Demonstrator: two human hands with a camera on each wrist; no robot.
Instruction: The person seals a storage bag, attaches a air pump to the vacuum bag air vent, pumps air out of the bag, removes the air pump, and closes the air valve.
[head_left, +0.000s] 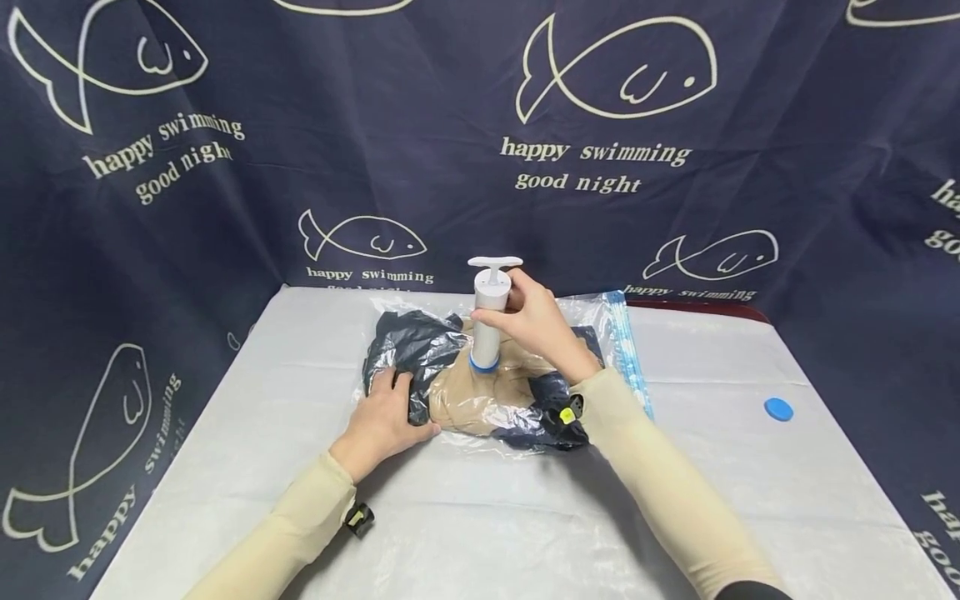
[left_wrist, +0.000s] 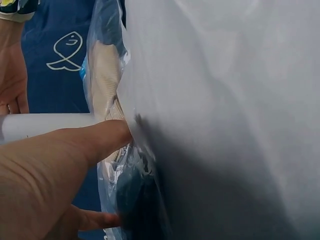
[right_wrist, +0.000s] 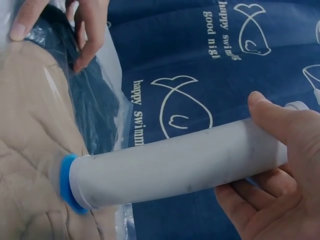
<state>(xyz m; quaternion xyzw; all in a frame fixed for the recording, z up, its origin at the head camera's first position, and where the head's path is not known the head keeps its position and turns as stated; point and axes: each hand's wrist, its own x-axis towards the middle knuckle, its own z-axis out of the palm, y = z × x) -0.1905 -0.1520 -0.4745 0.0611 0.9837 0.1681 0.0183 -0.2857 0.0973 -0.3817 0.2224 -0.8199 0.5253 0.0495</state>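
Note:
A clear vacuum storage bag [head_left: 600, 321] with dark and tan clothes [head_left: 457, 396] inside lies on the table. On its blue valve [right_wrist: 66, 184] stands a white hand pump [head_left: 487, 329], nearly upright, its T-shaped handle [head_left: 495, 262] low above the barrel. My right hand [head_left: 536, 321] grips the upper barrel, thumb on one side and fingers round the other, as the right wrist view also shows. With fingers spread, my left hand [head_left: 386, 421] rests on the bag's near left part; its thumb [left_wrist: 107, 137] touches the bag's near edge in the left wrist view.
A round blue cap [head_left: 778, 408] lies on the white-covered table [head_left: 712, 475], to the right of the bag. The bag's blue zip edge [head_left: 630, 350] faces right. Dark blue fabric with fish drawings [head_left: 450, 125] hangs behind and at both sides.

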